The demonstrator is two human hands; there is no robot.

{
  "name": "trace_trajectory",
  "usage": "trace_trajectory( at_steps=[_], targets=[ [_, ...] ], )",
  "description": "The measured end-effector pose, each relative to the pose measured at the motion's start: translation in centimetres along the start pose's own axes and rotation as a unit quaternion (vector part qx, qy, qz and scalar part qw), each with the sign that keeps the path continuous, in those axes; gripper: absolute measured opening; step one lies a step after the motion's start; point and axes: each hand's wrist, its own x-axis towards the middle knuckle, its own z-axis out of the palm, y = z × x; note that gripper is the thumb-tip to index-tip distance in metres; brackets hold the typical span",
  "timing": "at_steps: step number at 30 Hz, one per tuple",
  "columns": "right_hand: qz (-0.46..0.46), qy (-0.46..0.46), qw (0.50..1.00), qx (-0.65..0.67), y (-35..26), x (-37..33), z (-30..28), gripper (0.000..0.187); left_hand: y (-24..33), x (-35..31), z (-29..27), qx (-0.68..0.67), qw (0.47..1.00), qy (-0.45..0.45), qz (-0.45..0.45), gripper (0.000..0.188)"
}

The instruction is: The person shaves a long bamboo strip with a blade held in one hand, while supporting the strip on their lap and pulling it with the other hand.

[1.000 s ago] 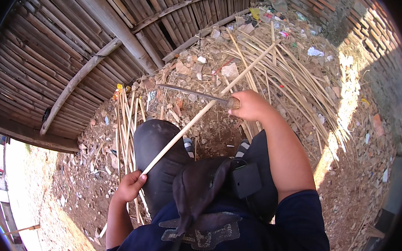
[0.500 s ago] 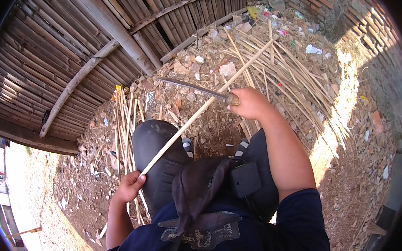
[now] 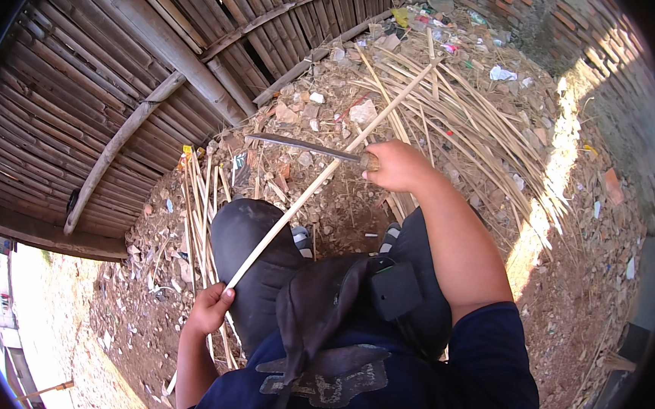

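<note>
My left hand (image 3: 210, 308) is closed round the near end of a long pale bamboo strip (image 3: 289, 215). The strip slants up over my left thigh, away to the far right, above the ground between my knees. In my right hand (image 3: 397, 166) is the wooden handle of a long knife (image 3: 301, 144). Its narrow dark blade points left and crosses the strip a little beyond my knees. Whether the edge bites into the strip I cannot tell.
A loose pile of bamboo strips (image 3: 484, 132) lies ahead to the right; a smaller bundle (image 3: 204, 203) rests beside my left knee. Rubble and litter cover the ground (image 3: 562, 320). A bamboo slat wall (image 3: 84, 104) rises at left, a brick wall (image 3: 624, 96) at far right.
My right hand and the knife have shifted slightly left in the picture, as has most of the scene. My left hand keeps its hold on the strip's near end.
</note>
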Motion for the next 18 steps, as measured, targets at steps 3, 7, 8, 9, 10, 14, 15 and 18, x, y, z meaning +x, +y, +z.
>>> trace_trajectory(
  at_steps=[3, 7, 8, 9, 10, 14, 15, 18],
  targets=[
    [0.000, 0.001, 1.000, -0.004, 0.3, 0.1, 0.3, 0.037, -0.5, 0.2, 0.0, -0.010, 1.000, -0.007, 0.008, 0.042],
    [-0.002, 0.006, 1.000, -0.005, 0.3, 0.2, 0.4, 0.036, 0.0, 0.1, 0.0, -0.010, 1.000, -0.010, 0.004, 0.042],
    [-0.002, 0.005, 1.000, -0.004, 0.4, 0.3, 0.6, 0.036, -0.1, 0.1, 0.0, -0.005, 1.000, -0.009, 0.014, 0.041],
    [-0.006, 0.017, 1.000, 0.000, 0.5, 0.3, 0.8, 0.038, -0.2, 0.1, 0.0, 0.000, 1.000, -0.009, 0.024, 0.041],
    [-0.011, 0.028, 1.000, 0.004, 0.5, 0.3, 0.8, 0.040, -0.2, 0.1, -0.1, 0.000, 1.000, -0.008, 0.024, 0.041],
    [-0.013, 0.020, 1.000, 0.007, 0.6, 0.3, 0.6, 0.044, -0.4, 0.1, -0.1, -0.012, 1.000, -0.009, 0.007, 0.042],
    [-0.035, 0.038, 0.998, 0.027, 1.2, 0.4, 0.8, 0.045, -0.3, 0.1, -0.1, -0.013, 1.000, -0.009, 0.004, 0.043],
    [-0.057, 0.094, 0.992, 0.056, 2.3, 0.4, 1.3, 0.046, 0.0, 0.2, -0.1, -0.014, 1.000, -0.012, 0.014, 0.043]
  ],
)
